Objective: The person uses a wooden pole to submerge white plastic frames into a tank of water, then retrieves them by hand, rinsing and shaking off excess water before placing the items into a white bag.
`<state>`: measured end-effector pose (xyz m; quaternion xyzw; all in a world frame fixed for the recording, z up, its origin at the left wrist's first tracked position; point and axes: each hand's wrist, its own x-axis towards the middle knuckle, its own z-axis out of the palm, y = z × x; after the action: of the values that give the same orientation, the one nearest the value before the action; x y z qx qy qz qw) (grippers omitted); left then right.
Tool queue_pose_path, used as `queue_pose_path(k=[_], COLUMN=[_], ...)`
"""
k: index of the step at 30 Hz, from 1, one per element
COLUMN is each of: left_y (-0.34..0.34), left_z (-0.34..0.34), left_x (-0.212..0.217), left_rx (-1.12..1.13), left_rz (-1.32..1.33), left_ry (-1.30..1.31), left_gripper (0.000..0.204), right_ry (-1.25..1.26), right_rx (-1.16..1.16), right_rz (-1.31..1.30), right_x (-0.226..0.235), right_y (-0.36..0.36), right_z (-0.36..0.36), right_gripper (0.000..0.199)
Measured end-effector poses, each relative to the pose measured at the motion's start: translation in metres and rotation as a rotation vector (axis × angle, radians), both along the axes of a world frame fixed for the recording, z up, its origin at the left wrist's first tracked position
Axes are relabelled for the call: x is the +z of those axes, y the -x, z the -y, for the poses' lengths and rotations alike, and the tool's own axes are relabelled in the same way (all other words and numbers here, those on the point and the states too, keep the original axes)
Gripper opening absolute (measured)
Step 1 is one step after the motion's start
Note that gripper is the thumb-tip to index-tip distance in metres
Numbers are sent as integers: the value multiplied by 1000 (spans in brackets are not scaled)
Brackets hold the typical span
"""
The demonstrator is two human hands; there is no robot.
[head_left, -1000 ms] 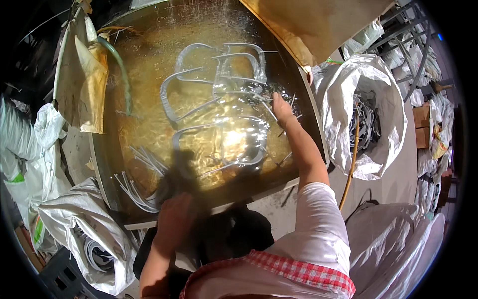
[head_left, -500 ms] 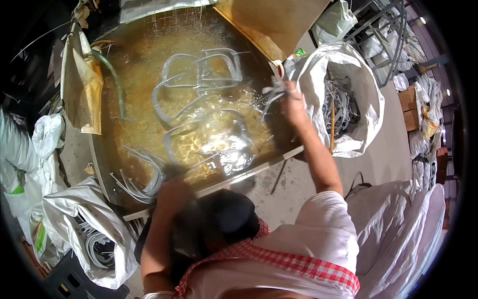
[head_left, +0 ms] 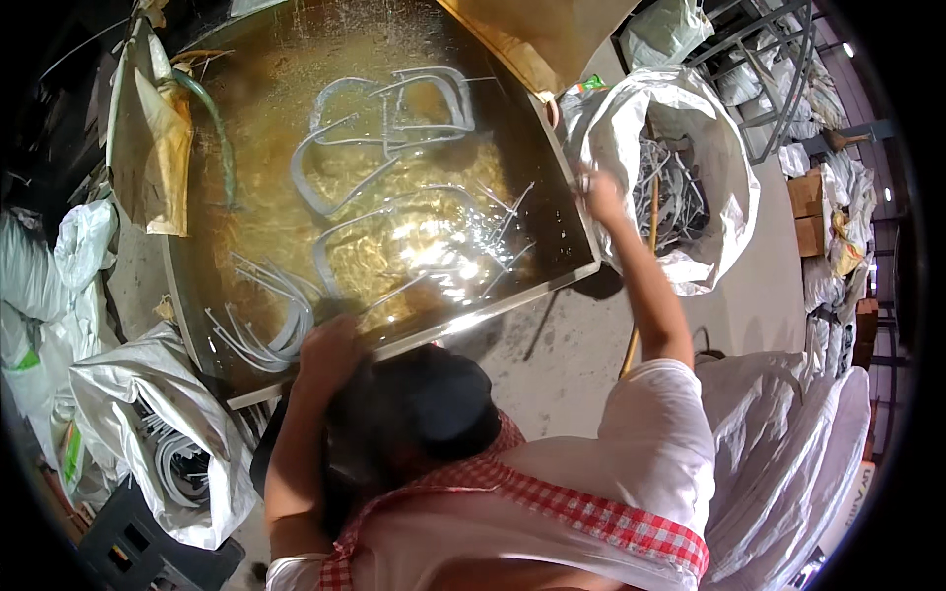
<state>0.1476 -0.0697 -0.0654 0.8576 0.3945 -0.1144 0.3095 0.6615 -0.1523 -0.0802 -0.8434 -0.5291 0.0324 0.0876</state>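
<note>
The right hand [head_left: 603, 195] has moved from the wet grey bent plastic strips [head_left: 394, 128] to the white woven sack [head_left: 724, 197], fingers clenched on some strips. The left hand [head_left: 330, 347] stays at the yellow-water tank's metal rim [head_left: 483, 313]; its grip I cannot tell.

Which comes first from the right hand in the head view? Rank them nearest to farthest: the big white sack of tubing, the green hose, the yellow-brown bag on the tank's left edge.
From the right hand:
1. White sack of tubing, right beside it, on the right.
2. Green hose, across the tank, upper left.
3. Yellow-brown bag, just past the hose, on the tank's left edge.
</note>
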Motion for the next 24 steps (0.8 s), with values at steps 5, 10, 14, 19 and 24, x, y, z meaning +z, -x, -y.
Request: queue_pose_path(k=[5, 10, 14, 19, 24], left_y=[-1, 7, 7, 14, 14], left_z=[-1, 2, -2, 2, 3], left_x=[3, -3, 8, 4, 0], left_rx=[-45, -86, -74, -49, -73], left_rz=[-51, -10, -39, 153, 155], left_ry=[32, 12, 3, -59, -4], left_gripper=[48, 47, 46, 45, 45], right_ry=[118, 249, 277, 260, 328], right_rx=[70, 34, 150, 330, 167], right_rz=[-102, 41, -136, -34, -114], right_x=[-85, -99, -76, -126, -105], right_y=[120, 108, 110, 164, 176], right_z=[-59, -47, -25, 15, 12], right_gripper=[50, 16, 22, 23, 22])
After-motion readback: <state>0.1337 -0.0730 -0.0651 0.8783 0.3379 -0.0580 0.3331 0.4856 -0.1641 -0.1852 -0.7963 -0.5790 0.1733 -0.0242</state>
